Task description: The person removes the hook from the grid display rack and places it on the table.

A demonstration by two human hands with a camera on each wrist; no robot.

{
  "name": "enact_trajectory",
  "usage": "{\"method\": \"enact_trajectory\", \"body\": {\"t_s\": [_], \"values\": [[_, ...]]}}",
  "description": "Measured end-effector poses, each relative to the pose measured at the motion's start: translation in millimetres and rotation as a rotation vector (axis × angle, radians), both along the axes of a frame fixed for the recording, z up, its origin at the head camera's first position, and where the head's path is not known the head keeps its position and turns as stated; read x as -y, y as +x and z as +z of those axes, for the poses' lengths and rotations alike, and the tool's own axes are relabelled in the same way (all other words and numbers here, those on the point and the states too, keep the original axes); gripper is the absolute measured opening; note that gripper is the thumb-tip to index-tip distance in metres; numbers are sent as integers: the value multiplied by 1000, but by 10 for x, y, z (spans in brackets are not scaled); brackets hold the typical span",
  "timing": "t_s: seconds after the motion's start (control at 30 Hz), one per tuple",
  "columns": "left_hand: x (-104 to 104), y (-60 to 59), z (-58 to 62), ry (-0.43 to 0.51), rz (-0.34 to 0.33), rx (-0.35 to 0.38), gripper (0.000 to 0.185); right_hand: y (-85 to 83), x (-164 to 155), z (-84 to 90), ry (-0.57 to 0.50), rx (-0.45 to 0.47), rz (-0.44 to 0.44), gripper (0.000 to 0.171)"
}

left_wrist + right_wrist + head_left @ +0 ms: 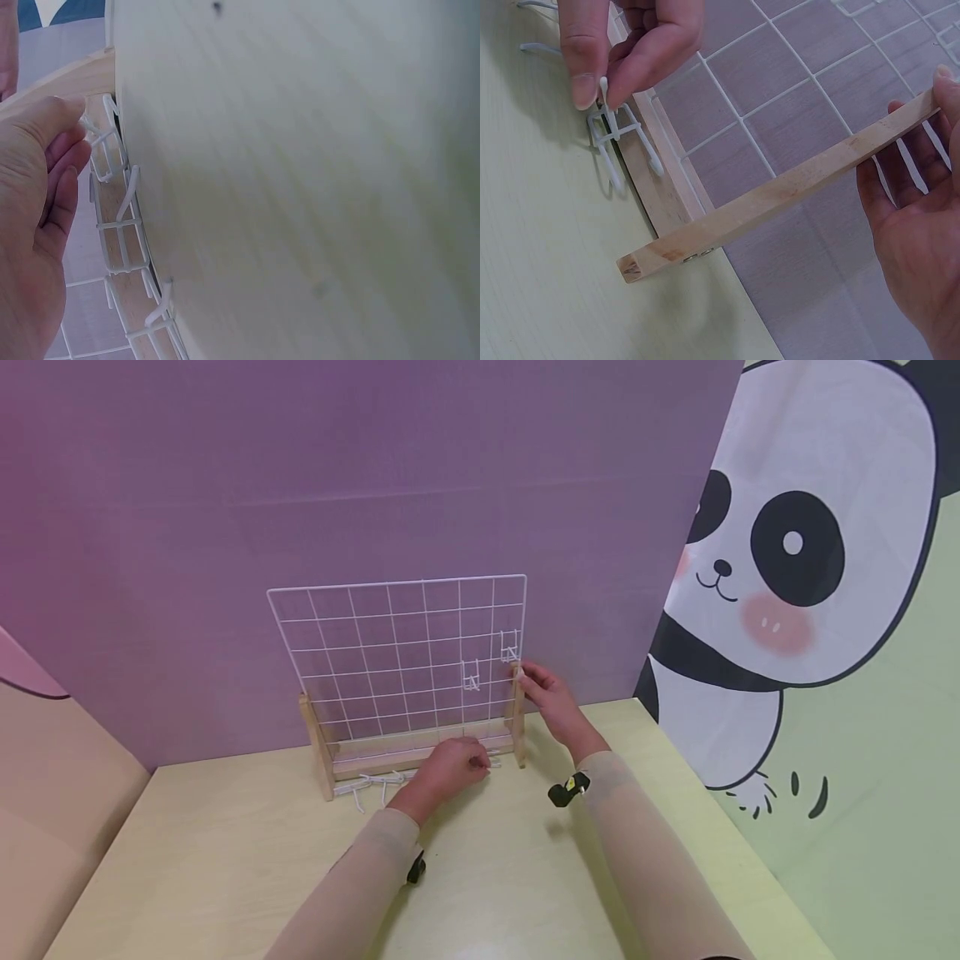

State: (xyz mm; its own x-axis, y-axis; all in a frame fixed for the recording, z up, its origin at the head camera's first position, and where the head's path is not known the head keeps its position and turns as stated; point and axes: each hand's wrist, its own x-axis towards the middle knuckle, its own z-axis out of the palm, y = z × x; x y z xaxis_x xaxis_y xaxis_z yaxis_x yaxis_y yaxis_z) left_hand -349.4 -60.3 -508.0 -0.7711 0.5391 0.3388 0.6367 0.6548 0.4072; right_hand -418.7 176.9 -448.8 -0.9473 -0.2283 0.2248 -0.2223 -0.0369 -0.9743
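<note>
A white wire grid panel (375,652) stands in a wooden base, with two white wire hooks hanging near its right edge, one of them a hook (470,682) lower down. My left hand (450,767) is low in front of the base. Between its thumb and finger it pinches a white wire hook (615,133), prongs pointing down. At the panel's right side, my right hand (553,697) grips the upper part of the wooden post (780,187), thumb on one side and fingers behind. My left palm (30,195) partly hides the grid in the left wrist view.
More white wire hooks (367,783) lie along the front of the base, left of my left hand. The pale tabletop (495,877) ends at a purple backdrop (375,468). On the right, a wall (885,760) carries a panda picture (825,635).
</note>
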Motion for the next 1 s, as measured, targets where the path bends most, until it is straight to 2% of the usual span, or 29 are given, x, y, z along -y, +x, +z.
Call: {"method": "enact_trajectory", "body": {"t_s": [0.7,1.0], "values": [[1,23,47,-103,-26,54,8,12,-3,-1,8,3,7,40],[29,19,1,-65,-41,3,7,3,11,1,-22,-4,7,40]]}}
